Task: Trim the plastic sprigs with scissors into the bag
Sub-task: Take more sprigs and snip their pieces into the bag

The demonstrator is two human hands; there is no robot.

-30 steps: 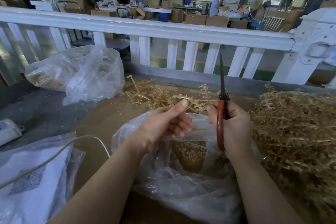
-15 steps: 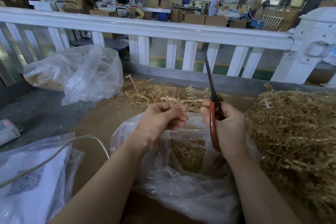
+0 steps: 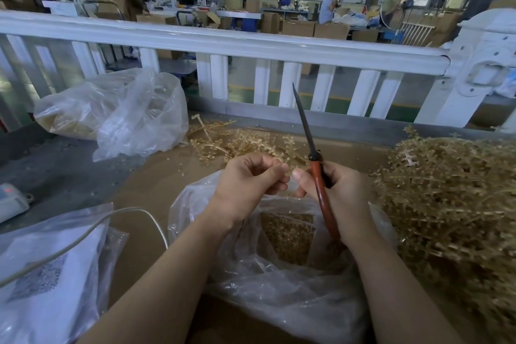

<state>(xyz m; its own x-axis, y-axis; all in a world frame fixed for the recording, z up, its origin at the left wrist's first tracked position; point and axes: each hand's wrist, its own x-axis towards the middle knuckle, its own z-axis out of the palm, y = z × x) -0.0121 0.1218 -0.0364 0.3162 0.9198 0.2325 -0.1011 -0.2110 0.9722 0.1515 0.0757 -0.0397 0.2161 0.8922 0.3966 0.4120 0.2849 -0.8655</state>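
Observation:
My right hand (image 3: pixel 343 198) grips red-handled scissors (image 3: pixel 312 156), blades together and pointing up and slightly left. My left hand (image 3: pixel 248 184) has its fingers curled and pinches a thin golden sprig stub (image 3: pixel 284 166) close to my right thumb. Both hands hover over an open clear plastic bag (image 3: pixel 279 282) with golden trimmed bits inside (image 3: pixel 287 234). A big heap of golden plastic sprigs (image 3: pixel 452 204) lies at the right. Several loose sprigs (image 3: pixel 237 145) lie on the cardboard beyond my hands.
A filled clear bag (image 3: pixel 111 114) sits at the back left. Another plastic bag with a printed sheet (image 3: pixel 50 274) and a white cable (image 3: pixel 83 237) lie at the near left. A white railing (image 3: pixel 251 45) borders the far side. A grey device (image 3: pixel 11 198) is at the left edge.
The scissors have tilted from upright to leaning left. My left hand's fingers have curled in and my hands have moved closer together.

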